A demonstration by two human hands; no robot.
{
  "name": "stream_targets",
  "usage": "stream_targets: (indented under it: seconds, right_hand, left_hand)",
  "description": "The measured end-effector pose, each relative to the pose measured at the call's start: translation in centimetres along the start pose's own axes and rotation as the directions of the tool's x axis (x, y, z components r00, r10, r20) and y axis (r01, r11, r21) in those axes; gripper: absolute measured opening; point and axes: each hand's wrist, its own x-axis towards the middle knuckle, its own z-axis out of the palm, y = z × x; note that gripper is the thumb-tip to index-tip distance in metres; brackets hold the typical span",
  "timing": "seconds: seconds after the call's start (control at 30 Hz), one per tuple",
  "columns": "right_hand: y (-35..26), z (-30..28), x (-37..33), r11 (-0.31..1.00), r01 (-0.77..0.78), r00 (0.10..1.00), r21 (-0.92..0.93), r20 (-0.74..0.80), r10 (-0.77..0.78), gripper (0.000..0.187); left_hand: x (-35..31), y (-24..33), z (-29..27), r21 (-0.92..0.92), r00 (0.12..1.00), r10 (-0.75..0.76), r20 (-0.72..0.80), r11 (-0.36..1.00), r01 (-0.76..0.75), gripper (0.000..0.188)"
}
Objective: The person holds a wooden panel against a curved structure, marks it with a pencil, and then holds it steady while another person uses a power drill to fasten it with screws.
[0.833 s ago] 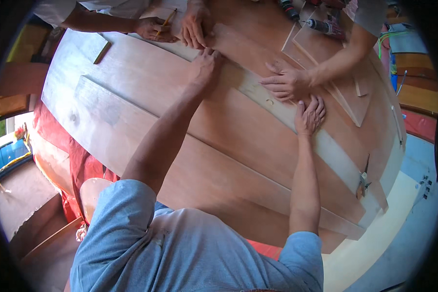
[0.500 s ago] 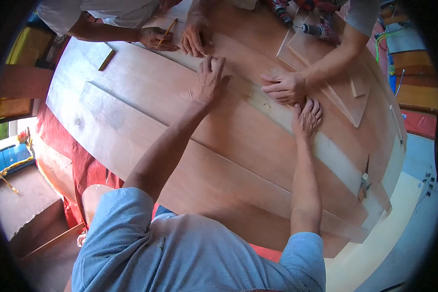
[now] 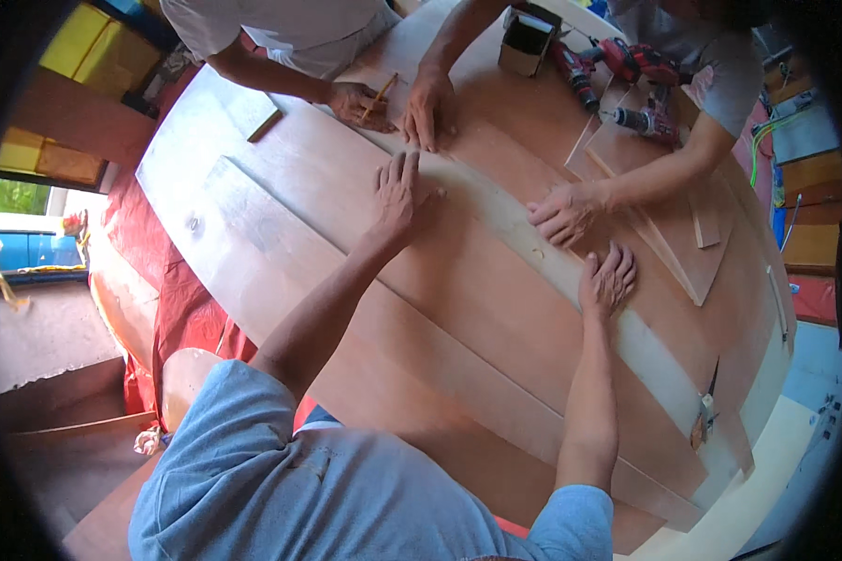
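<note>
My left hand (image 3: 400,201) is over the near wood panel (image 3: 496,309), just short of a pale strip (image 3: 496,215). Its fingers are apart and hold nothing. My right hand (image 3: 610,279) lies flat across the pale strip, fingers spread, close to a co-worker's hand (image 3: 568,213) that presses on the far panel. Another co-worker's hand (image 3: 360,105) has a pencil (image 3: 380,97) in its fingers. One more hand (image 3: 428,110) rests with fingertips at the strip's far end. A small curled shaving (image 3: 537,253) lies on the strip.
Cordless drills (image 3: 646,120) and an open box (image 3: 527,42) stand at the far side. Loose wood offcuts (image 3: 706,220) lie at right, with a pointed tool (image 3: 705,417) nearer me. Red sheeting (image 3: 196,290) hangs at the left edge of the curved wooden surface.
My left hand has drawn back slightly from the pale strip and its fingers have straightened. My right hand stays on the surface. The view has shifted, so everything sits lower.
</note>
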Motion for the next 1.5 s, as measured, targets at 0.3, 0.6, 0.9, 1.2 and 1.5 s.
stream_targets:
  seconds: [0.3, 0.6, 0.9, 1.2, 1.5]
  right_hand:
    - [0.2, -0.3, 0.1, 0.999, -0.04, 0.996, -0.033, 0.075, 0.043, 0.06]
    - [-0.8, -2.3, 0.5, 0.985, -0.131, 0.985, 0.115, 0.125, 0.117, 0.057]
    - [-9.5, -26.5, -3.3, 0.28, 0.097, 0.981, 0.955, -0.139, 0.132, 0.008]
    - [-19.3, -42.8, -5.2, 0.055, 0.17, 0.956, 0.984, -0.151, -0.251, 0.016]
    - [-20.8, -12.4, 0.9, 0.876, -0.118, 0.727, 0.468, 0.641, -0.244, 0.04]
  left_hand:
    - [-1.2, 0.1, -0.4, 0.068, 0.981, -0.08, 0.177, 0.995, 0.069, 0.09]
    - [-1.3, 0.3, -0.9, 0.085, 0.986, -0.084, 0.145, 0.994, 0.072, 0.087]
    - [-1.0, 0.5, -0.5, 0.044, 0.991, -0.018, 0.129, 0.999, 0.013, 0.08]
    - [-1.3, 0.0, 0.2, 0.171, 0.998, -0.038, 0.049, 0.985, 0.029, 0.082]
    - [-1.4, -0.2, 0.0, 0.154, 0.998, -0.042, 0.048, 0.987, 0.034, 0.083]
